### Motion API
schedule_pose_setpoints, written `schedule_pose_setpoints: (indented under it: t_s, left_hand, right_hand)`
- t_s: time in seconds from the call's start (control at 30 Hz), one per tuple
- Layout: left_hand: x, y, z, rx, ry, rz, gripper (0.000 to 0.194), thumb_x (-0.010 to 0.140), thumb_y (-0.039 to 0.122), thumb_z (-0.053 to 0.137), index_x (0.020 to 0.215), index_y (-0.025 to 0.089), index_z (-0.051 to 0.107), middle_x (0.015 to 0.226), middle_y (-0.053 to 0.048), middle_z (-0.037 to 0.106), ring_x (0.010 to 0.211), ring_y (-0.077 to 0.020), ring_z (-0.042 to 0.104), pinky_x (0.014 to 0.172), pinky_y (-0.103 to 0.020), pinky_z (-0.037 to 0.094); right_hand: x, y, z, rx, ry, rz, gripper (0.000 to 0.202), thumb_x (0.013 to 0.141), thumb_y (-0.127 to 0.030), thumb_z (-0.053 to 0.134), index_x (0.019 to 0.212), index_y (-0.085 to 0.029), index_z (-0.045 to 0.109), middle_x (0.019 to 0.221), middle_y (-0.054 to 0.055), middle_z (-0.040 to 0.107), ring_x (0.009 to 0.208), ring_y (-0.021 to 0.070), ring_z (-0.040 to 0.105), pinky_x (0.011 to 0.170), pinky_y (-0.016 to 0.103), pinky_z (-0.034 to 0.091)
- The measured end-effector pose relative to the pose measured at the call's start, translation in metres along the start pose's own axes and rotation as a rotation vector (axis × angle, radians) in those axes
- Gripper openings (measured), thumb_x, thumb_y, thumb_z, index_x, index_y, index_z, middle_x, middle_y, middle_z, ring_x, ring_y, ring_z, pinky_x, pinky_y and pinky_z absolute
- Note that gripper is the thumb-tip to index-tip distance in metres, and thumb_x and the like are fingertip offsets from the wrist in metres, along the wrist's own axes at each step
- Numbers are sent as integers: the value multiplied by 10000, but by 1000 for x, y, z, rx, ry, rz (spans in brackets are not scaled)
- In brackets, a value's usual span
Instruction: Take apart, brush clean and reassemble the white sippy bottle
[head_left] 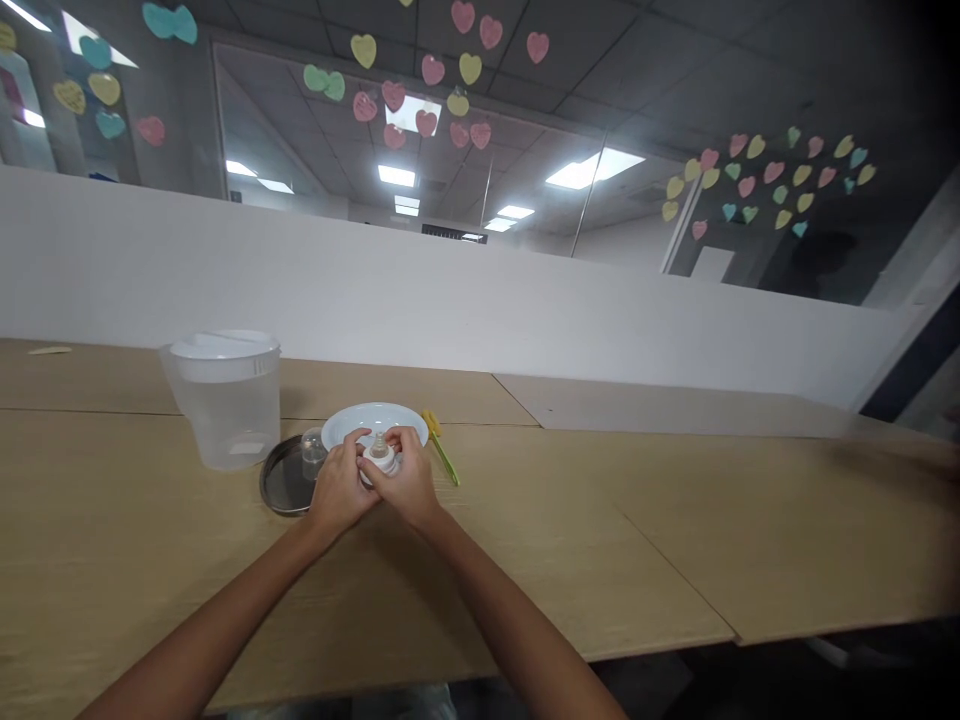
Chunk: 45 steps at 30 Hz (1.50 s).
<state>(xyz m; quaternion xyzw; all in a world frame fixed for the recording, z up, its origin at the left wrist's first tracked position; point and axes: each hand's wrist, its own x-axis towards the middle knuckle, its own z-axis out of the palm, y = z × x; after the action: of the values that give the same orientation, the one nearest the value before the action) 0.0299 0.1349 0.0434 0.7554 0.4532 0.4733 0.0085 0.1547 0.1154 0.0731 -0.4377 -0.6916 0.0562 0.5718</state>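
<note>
Between my two hands is a baby bottle [380, 460] with a white collar and a clear nipple pointing up. My left hand [341, 484] is closed around its left side. My right hand [407, 480] grips the collar from the right, thumb across the front. The bottle's lower part is mostly hidden by my fingers. Just behind my hands sits a white bowl [375, 411]. To the left, a clear cap [312, 452] stands on a round dark metal tray [281, 482]. A brush [442, 450] with a yellow head and green handle lies right of the bowl.
A translucent lidded pitcher [232, 410] holding clear liquid stands behind the tray on the left. The wooden table [570, 540] runs up to a low white wall [450, 310] with glass above it. A thin pale strip [49, 350] lies at the far left.
</note>
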Motion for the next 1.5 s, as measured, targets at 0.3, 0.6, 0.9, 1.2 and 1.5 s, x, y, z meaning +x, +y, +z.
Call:
schedule_pose_setpoints:
  t_s: [0.3,0.6,0.9,1.2,1.5]
  left_hand:
    - [1,3,-3,-49,-23,13,608,624,337,617,1182,183,432,948,-70,620,891,-245,593,788,-362,477]
    - [1,10,-1,64,32,-17,480,706,227,505,1179,165,443,873,-69,626,850,-243,601,770,-351,454]
    - [2,15,-5,91,0,-30,592,670,309,566,1222,153,417,862,-65,622,826,-259,593,744,-360,451]
    - [4,0,-10,185,0,230,580,694,345,545,1222,129,443,1023,-125,632,924,-269,593,867,-389,403]
    - [23,-55,-38,384,275,-86,306,874,331,340,936,147,576,804,-95,570,813,-239,555,760,-359,422]
  right_hand:
    - [-2,6,-5,200,-201,-84,167,739,-267,524,877,-182,563,836,20,577,807,170,538,757,303,442]
    - [-4,5,4,19,-8,-64,255,683,-311,636,888,-181,555,862,51,583,848,210,523,783,347,429]
    - [-2,11,-4,133,-96,-141,309,717,-313,567,991,-172,538,966,70,595,907,208,548,817,344,441]
    - [-5,9,0,86,-30,-121,298,717,-319,603,970,-176,541,928,65,596,878,204,548,819,344,444]
    - [-7,14,0,81,-71,-114,318,755,-356,604,1002,-165,545,987,74,608,921,204,549,836,336,432]
